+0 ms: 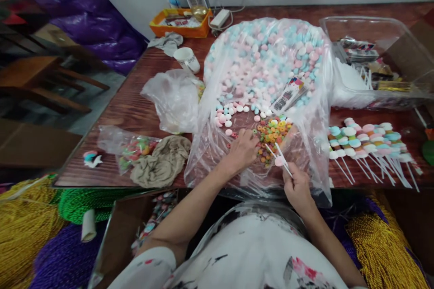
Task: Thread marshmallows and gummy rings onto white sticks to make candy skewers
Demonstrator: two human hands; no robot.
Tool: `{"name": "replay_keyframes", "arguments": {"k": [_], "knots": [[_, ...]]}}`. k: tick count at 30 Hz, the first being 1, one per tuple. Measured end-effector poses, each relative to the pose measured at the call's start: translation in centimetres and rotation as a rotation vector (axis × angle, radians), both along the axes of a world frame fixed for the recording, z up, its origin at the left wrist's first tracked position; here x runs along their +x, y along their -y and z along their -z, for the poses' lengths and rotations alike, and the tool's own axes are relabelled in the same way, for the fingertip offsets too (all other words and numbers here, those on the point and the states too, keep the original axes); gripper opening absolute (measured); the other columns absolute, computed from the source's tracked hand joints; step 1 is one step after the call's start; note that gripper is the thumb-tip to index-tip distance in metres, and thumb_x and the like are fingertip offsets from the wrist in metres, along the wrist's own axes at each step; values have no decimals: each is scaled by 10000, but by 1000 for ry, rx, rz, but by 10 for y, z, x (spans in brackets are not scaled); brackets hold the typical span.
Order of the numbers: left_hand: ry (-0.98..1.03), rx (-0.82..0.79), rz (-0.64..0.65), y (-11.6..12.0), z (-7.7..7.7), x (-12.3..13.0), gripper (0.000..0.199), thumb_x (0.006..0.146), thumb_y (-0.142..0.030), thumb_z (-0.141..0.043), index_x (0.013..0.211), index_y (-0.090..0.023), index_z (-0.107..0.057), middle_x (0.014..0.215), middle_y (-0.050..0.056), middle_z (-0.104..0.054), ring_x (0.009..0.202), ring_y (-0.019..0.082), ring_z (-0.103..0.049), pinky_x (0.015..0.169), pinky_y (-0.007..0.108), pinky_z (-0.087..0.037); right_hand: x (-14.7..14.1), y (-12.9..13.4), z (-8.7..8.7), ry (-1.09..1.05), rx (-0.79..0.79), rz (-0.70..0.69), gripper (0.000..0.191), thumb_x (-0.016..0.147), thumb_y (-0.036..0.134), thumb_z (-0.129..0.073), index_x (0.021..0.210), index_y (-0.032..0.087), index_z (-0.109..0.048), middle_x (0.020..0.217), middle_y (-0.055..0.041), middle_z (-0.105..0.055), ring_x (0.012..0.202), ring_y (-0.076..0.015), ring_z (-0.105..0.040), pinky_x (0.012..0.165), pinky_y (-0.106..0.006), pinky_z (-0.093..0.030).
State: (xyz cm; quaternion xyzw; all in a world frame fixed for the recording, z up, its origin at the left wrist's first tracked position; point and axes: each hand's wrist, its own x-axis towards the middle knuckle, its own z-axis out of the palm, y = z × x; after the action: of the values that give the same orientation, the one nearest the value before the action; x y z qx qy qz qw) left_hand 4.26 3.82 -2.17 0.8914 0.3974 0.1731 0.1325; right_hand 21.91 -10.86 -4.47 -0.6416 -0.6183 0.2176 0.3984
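Observation:
My right hand (299,187) is closed around white sticks (284,161), which point up and to the left. A pink marshmallow (279,161) sits against the sticks. My left hand (243,148) reaches into small ring-shaped candies (271,137), its fingers curled together; whatever they pinch is hidden. The orange, yellow and green rings lie on a clear plastic bag (307,140). Behind them, the bag holds a large heap of pink, blue and white marshmallows (261,61). Printed labels (288,95) rest on the heap.
Finished-looking marshmallow skewers (369,140) lie at right, below a clear plastic bin (373,99). To the left are a crumpled cloth (161,162), candy bags (171,101) and a white cup (187,59). An orange tray (198,31) stands at the back.

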Motion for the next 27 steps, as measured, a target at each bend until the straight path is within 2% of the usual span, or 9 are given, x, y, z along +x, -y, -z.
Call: {"name": "replay_keyframes", "arguments": {"k": [3, 8, 11, 14, 18, 20, 24, 25, 27], "knots": [[328, -132, -7, 9, -2, -6, 94, 797, -188, -640, 848, -167, -716, 957, 96, -688, 922, 225, -608, 867, 415, -506, 0, -1, -1, 45, 26, -53, 232, 848, 69, -408, 930, 194, -586, 683, 9, -591, 602, -145, -549, 606, -244, -407], [928, -840, -282, 26, -17, -18, 204, 664, -277, -803, 807, -150, -731, 730, 33, -721, 606, 143, -644, 570, 264, -532, -3, -1, -3, 27, 82, -101, 290, 839, 44, -399, 990, 191, -598, 704, -3, -637, 590, -147, -585, 597, -242, -432], [1122, -1099, -316, 34, -23, -26, 213, 617, -264, -841, 760, -146, -736, 690, 38, -720, 570, 142, -647, 504, 230, -500, -7, 0, -4, -17, 96, -142, 314, 841, 40, -402, 1032, 190, -601, 748, -14, -663, 622, -150, -615, 608, -241, -449], [1203, -1188, -267, 42, -22, -32, 201, 662, -299, -827, 771, -149, -749, 686, 52, -723, 588, 138, -652, 509, 219, -499, -12, 1, -7, -19, 100, -200, 412, 782, 8, -407, 1101, 182, -601, 834, -35, -696, 641, -154, -629, 625, -249, -461], [1191, -1103, -254, 51, -18, -37, 239, 737, -357, -784, 879, -165, -768, 693, 53, -725, 594, 148, -653, 525, 248, -520, -17, 2, -13, 17, 88, -238, 541, 682, -16, -396, 1152, 163, -595, 853, -46, -695, 636, -161, -629, 623, -256, -461], [1097, -874, -255, 54, -17, -41, 220, 776, -353, -754, 893, -168, -772, 733, 60, -735, 627, 156, -663, 574, 274, -544, -20, 3, -15, 40, 68, -217, 510, 677, -15, -394, 1106, 160, -606, 784, -30, -673, 586, -155, -600, 595, -254, -442], [828, -255, -178, 58, -14, -46, 129, 814, -238, -718, 927, -210, -776, 889, 66, -760, 827, 173, -697, 820, 333, -564, -28, 4, -17, 46, 6, -156, 370, 736, 1, -406, 998, 170, -606, 681, 2, -602, 547, -145, -552, 571, -248, -404], [794, -180, -169, 59, -13, -46, 143, 819, -220, -710, 947, -217, -774, 921, 69, -761, 867, 177, -698, 860, 343, -557, -30, 5, -16, 33, 10, -151, 337, 752, 8, -410, 975, 174, -601, 666, 8, -587, 547, -144, -546, 569, -245, -398], [820, -171, -199, 61, -12, -44, 158, 820, -223, -709, 963, -216, -775, 947, 73, -761, 882, 179, -698, 864, 341, -557, -36, 5, -15, -4, 37, -156, 296, 784, 19, -412, 949, 184, -592, 648, 19, -568, 538, -137, -528, 563, -239, -385]]}}
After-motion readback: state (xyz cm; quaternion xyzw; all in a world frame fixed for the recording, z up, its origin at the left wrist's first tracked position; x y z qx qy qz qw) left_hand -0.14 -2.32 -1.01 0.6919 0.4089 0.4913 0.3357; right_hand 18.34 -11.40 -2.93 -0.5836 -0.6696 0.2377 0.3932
